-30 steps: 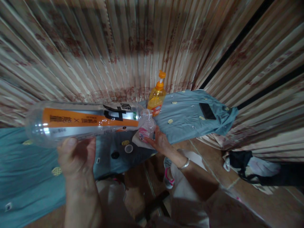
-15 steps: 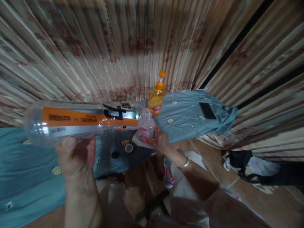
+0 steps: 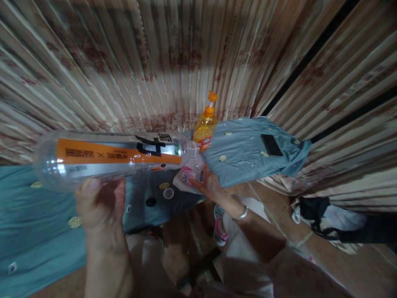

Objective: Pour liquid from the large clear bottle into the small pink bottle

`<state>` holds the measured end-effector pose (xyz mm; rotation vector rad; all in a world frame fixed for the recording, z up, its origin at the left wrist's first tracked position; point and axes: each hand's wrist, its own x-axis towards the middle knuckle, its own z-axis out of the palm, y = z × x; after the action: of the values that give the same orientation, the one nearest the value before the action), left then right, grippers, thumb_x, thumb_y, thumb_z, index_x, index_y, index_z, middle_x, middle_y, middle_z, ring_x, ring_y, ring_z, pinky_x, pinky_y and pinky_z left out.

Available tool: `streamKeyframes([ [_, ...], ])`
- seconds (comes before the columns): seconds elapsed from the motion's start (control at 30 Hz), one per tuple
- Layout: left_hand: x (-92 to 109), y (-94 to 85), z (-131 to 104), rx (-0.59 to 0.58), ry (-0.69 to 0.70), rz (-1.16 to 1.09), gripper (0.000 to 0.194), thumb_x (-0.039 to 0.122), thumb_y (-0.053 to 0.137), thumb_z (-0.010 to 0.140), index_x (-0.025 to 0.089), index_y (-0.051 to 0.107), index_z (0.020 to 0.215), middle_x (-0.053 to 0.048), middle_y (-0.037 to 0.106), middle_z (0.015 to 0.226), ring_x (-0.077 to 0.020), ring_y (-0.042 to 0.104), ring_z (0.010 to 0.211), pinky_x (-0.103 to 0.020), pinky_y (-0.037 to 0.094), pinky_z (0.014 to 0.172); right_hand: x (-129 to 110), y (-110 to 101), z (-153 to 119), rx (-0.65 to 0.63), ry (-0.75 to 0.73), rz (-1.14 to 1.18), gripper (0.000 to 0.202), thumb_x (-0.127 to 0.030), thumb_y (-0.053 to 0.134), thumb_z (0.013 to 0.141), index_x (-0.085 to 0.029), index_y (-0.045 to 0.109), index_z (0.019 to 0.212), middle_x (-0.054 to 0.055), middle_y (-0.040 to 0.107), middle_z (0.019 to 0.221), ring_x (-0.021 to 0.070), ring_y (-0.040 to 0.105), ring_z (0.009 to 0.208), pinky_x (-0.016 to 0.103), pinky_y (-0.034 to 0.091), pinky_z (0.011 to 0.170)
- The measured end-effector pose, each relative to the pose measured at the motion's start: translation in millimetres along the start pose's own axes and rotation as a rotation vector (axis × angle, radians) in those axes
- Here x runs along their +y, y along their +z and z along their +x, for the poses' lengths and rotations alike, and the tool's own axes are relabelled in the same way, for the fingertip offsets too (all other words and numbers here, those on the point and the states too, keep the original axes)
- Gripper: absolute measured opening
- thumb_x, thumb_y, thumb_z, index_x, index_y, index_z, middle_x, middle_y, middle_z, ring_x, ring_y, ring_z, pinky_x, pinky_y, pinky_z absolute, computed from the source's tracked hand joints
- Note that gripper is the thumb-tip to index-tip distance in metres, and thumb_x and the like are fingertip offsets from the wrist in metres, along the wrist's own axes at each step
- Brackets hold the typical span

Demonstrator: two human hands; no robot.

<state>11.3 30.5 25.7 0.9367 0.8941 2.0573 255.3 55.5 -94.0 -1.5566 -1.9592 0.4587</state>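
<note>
My left hand (image 3: 101,203) is closed round the underside of a large clear plastic bottle (image 3: 118,155) with an orange and silver label. The bottle lies nearly level, its neck pointing right. At its mouth is a small clear bottle (image 3: 192,167) with a pink label, gripped by my right hand (image 3: 209,182), which wears a silver bangle. The two mouths meet or overlap; whether they touch I cannot tell. A pump bottle (image 3: 204,130) of yellow-orange liquid stands just behind. Below the large bottle, a black cap (image 3: 150,202) and a whitish translucent cap (image 3: 168,193) lie on the cloth.
Teal patterned cloth (image 3: 235,165) covers the narrow surface under my hands. A black phone (image 3: 271,145) lies on its right part. Pleated curtains (image 3: 173,62) hang behind, with dark poles (image 3: 310,58) at the right. Clothes (image 3: 331,223) are heaped at the lower right.
The large bottle and my left hand have shifted very slightly to the right. My right hand and the small bottle look the same.
</note>
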Motion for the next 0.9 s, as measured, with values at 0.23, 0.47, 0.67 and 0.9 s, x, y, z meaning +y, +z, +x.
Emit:
streamKeyframes([
  [0.23,-0.3,-0.6,0.1,-0.024,-0.001,-0.023,0.043,0.043,0.09,0.054,0.034,0.071,0.091,0.0,0.077,0.091,-0.0347,0.074,0.108,-0.05,0.065,0.084,-1.3,0.1,-0.5,0.0,0.026,-0.001,0.051,-0.031,0.078,0.085,-0.016,0.053,0.128,0.011,0.075,0.095,0.0296,0.076,0.084,0.039,0.062,0.069],
  [0.47,0.1,-0.4,-2.2,-0.006,-0.026,0.006,0.04,0.045,0.09,0.055,0.037,0.072,0.09,0.002,0.077,0.092,-0.0339,0.073,0.109,-0.05,0.065,0.086,4.9,4.1,-0.8,0.002,-0.009,-0.001,0.056,-0.032,0.077,0.085,-0.019,0.05,0.133,0.011,0.077,0.099,0.0294,0.077,0.085,0.042,0.062,0.07],
  [0.67,-0.9,0.9,-0.5,-0.002,-0.017,-0.008,0.049,0.044,0.09,0.054,0.037,0.071,0.098,0.001,0.077,0.096,-0.034,0.072,0.111,-0.05,0.065,0.087,1.0,-0.3,-0.4,0.005,-0.002,0.025,0.048,-0.034,0.076,0.086,-0.021,0.053,0.126,0.01,0.077,0.097,0.0301,0.077,0.087,0.042,0.063,0.07],
  [0.9,-1.5,1.6,-0.8,0.044,-0.029,-0.028,0.055,0.044,0.093,0.049,0.037,0.073,0.1,0.002,0.077,0.097,-0.0327,0.073,0.109,-0.049,0.064,0.088,0.4,-1.9,0.1,-0.021,0.014,0.018,0.051,-0.038,0.076,0.086,-0.019,0.051,0.126,0.012,0.076,0.097,0.0304,0.076,0.086,0.042,0.063,0.072],
])
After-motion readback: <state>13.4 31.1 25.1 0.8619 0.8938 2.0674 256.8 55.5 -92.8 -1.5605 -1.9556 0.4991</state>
